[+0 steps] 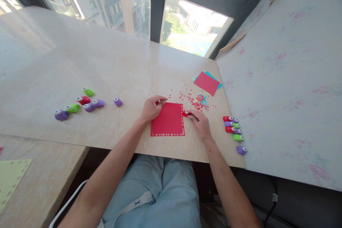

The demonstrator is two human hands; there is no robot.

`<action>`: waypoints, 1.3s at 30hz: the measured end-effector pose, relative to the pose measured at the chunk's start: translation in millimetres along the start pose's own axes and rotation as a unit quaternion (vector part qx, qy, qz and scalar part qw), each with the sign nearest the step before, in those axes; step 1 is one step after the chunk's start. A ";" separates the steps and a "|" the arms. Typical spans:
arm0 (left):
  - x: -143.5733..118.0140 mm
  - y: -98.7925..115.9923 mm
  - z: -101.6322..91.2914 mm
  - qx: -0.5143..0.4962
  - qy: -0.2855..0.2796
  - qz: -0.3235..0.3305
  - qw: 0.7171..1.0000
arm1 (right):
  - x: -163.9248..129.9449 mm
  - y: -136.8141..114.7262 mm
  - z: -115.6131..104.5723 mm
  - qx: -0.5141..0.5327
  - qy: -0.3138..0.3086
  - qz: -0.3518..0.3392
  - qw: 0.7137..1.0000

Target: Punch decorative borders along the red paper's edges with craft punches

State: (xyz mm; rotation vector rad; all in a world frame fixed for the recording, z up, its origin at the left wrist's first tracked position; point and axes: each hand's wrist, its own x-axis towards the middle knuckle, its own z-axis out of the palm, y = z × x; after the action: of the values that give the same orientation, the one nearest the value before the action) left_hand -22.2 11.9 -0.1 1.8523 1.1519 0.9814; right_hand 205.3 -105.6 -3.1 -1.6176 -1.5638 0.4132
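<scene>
A square sheet of red paper [168, 119] lies on the table in front of me, with small shapes punched along its left, bottom and right edges. At its top left corner, my left hand [154, 107] grips the paper between thumb and fingers. My right hand [200, 123] is closed around a small red craft punch [186, 113] at the sheet's right edge, near the upper corner. Whether paper sits in the punch's slot I cannot tell. Just beyond the punch is a scatter of tiny red and blue paper cut-outs [199, 102].
Red and blue paper sheets [207, 83] are stacked at the back right. Several craft punches [232, 124] line the table's right edge; several more [83, 100] stand to the left. A pale yellow punched sheet [13, 174] rests on the lower left surface. Windows and a papered wall border the table.
</scene>
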 end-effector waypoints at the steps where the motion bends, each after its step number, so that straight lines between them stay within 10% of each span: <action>1: -0.1 0.2 -0.1 0.001 0.000 -0.001 1.000 | 0.0 0.0 0.1 0.000 0.001 -0.002 1.000; 39: 0.4 1.8 1.5 0.017 -0.011 -0.013 1.000 | -0.7 1.2 1.5 -0.010 -0.001 -0.023 1.000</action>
State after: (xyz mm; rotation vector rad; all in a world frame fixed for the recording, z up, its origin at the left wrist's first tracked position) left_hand -20.1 11.4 0.8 1.8657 1.1831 0.9311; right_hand 204.9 -105.7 -5.1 -1.5944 -1.6075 0.3753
